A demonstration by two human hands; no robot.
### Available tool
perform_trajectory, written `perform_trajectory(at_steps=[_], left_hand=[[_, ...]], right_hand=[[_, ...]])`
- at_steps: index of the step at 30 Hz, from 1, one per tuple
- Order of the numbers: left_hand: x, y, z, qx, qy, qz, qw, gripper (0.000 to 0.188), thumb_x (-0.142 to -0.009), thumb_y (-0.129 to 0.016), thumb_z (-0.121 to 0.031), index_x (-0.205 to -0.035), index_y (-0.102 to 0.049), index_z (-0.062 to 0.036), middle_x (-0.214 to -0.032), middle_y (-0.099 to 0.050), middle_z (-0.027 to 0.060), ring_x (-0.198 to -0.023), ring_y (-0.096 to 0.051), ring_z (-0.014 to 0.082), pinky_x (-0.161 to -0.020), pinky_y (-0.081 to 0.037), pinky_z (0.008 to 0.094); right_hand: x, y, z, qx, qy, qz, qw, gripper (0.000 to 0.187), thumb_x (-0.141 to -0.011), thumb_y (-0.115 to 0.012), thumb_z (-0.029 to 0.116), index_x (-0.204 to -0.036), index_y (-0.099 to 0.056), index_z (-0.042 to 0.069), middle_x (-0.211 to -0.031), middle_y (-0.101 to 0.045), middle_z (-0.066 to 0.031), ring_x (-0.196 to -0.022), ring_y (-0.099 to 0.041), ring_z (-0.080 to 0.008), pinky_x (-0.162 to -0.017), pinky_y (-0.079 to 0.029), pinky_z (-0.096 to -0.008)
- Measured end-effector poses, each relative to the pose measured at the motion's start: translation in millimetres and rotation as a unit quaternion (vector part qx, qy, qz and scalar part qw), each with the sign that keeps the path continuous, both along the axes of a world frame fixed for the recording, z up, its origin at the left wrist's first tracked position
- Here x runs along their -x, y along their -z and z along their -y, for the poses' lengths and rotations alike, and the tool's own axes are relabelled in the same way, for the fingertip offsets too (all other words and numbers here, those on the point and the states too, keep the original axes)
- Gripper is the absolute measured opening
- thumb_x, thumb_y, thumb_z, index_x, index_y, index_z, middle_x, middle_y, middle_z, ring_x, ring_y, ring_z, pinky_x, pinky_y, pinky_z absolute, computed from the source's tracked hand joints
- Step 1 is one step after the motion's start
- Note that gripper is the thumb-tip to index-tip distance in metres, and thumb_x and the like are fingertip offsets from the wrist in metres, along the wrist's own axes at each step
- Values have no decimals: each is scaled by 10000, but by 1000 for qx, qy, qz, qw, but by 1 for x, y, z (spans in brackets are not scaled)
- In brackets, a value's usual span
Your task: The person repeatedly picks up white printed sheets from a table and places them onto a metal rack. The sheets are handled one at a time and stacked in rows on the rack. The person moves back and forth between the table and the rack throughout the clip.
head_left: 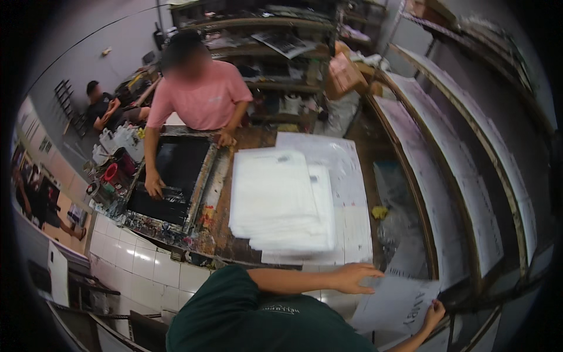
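At the near end of the slanted racks [406, 173]: a person in a dark green top [252, 317] has one pale printed sheet [384, 304] in both hands.
Left hand [355, 278]: grasping the sheet loosely near its upper left corner, thumb low and fingers reaching along the top edge.
Right hand [433, 317]: pinching the sheet's right edge, thumb uppermost.
Racked sheets [443, 223]: pale pieces already line several racks, so the laying-out looks well advanced; the held sheet seems not yet placed.
White stack [272, 196]: a thick pile remains on the paint-stained table [220, 229], beyond the left hand and well apart from it; whether its pieces are finished cannot be told.
Held sheet's place: between the two hands, its dark lettering nearer the right one, its upper right corner close to the racks' lower end; contact there is unclear.
Co-worker in pink [202, 100]: one hand over a black framed screen [182, 158].
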State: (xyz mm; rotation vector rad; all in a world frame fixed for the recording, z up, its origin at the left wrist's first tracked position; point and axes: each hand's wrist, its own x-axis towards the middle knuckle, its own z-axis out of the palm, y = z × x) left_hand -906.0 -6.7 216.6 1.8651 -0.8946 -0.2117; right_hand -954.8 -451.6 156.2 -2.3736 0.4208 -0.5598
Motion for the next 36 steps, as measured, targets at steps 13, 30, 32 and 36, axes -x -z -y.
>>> perform_trajectory(at_steps=[13,30,32,36], left_hand=[[-13,89,-130,270,-331,-291,856,359,-784,-622,-195,-1099,-523,-55,-882,-566,42,-752,-515,104,-652,-413,227],[-45,109,-171,369,-372,-379,763,453,-799,-547,-257,-1199,-411,-94,-1046,-504,76,-988,-475,187,-852,-385,352],[-53,110,-160,370,-382,-398,748,406,-810,-536,-238,-1187,-447,-116,-1008,-539,38,-945,-499,164,-827,-402,341],[-80,161,-172,370,-303,-395,784,471,-854,-442,-332,-1272,-355,-133,-1227,-376,119,-1124,-375,233,-933,-317,360]], right_hand=[[-43,1,-23,-13,9,-36,999,366,-643,-465,-90,-996,-560,-75,-966,-591,-180,-920,-559,-241,-844,-405,-312],[-69,-59,-71,40,-5,-35,999,317,-669,-508,-22,-973,-595,-34,-1006,-571,-180,-977,-537,-255,-850,-405,-328],[-69,-74,-55,93,-22,-4,995,406,-590,-487,-34,-971,-616,20,-958,-584,-161,-965,-540,-256,-851,-401,-330],[-64,-133,-71,66,56,-15,996,413,-608,-459,9,-980,-628,65,-968,-607,-148,-918,-575,-245,-806,-440,-313]])
